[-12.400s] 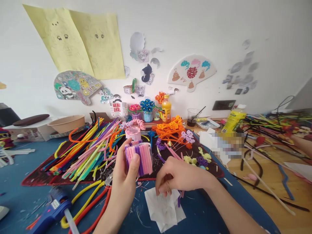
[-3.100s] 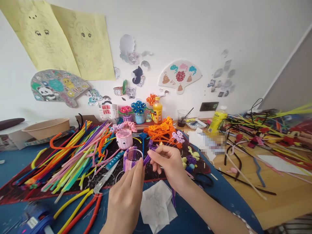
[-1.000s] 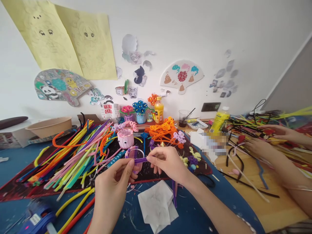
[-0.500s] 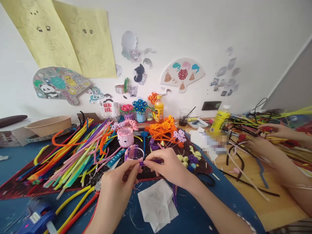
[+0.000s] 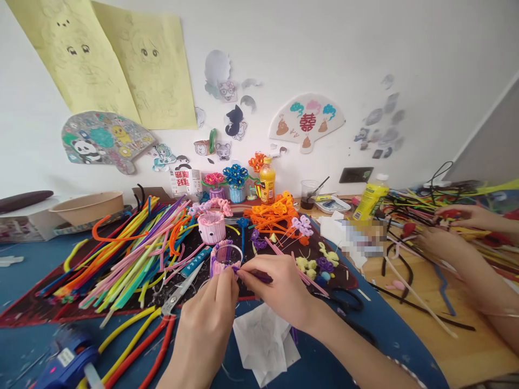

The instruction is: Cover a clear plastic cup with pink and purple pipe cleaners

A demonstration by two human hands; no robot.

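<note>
A clear cup point(image 5: 221, 258), partly covered in pink and purple pipe cleaners, stands in front of me, its lower part hidden by my hands. My left hand point(image 5: 211, 310) is closed at the near side of its rim, fingertips pressed on the cup and a bit of purple pipe cleaner. Thumb and fingers of my right hand point(image 5: 281, 286) pinch the purple pipe cleaner point(image 5: 259, 276) right beside the left fingertips. Behind the cup is a finished-looking pink pipe-cleaner basket point(image 5: 212, 228) with a small dark eye. Scissors point(image 5: 178, 294) lie left of my hands.
A pile of coloured pipe cleaners point(image 5: 133, 259) spreads at left, with a blue glue gun point(image 5: 68, 359) nearer. White paper point(image 5: 265, 343) lies below my hands. Orange pieces point(image 5: 275, 213) and a juice bottle point(image 5: 266, 181) stand behind. At right, a co-worker's hands point(image 5: 446, 237) handle pipe cleaners.
My left hand has turned, with its back now up and its fingers over the cup's near rim. My right hand still pinches the purple pipe cleaner. The view has shifted slightly.
</note>
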